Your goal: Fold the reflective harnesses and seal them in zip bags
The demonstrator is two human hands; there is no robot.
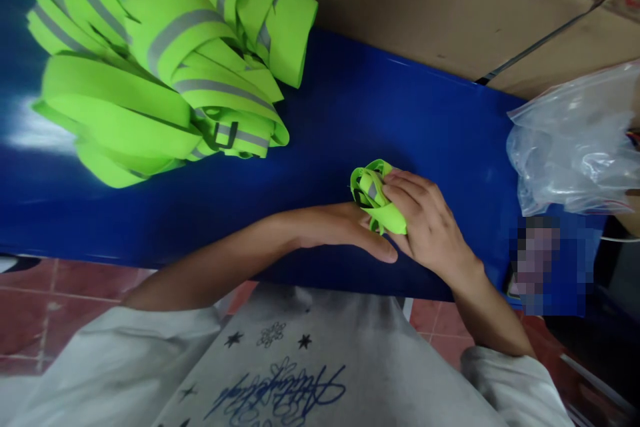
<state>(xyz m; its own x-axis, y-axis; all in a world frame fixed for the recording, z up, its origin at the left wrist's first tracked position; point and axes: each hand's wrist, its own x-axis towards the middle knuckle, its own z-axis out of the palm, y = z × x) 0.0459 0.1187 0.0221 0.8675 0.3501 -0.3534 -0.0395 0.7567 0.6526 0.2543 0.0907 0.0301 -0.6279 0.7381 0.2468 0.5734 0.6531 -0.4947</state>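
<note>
A rolled-up neon yellow-green reflective strap (pixel 374 188) with a grey stripe and a black buckle sits between my two hands, over the blue table. My right hand (pixel 425 220) is wrapped over its right side, fingers bent around the roll. Below the roll is my left hand (pixel 357 230), its thumb stretched out to the right. The left fingers are hidden behind the strap and the right hand. At the upper left lies a big heap of similar reflective straps (pixel 165 73), loosely folded, with a black buckle (pixel 226 135) at its front edge.
The blue table (pixel 400 113) is bordered at the back by brown cardboard (pixel 400 7). Clear plastic bags (pixel 570 147) lie at the right edge. Beneath them is a pixelated patch (pixel 547 267). Red floor tiles (pixel 90 287) show below the table's front edge.
</note>
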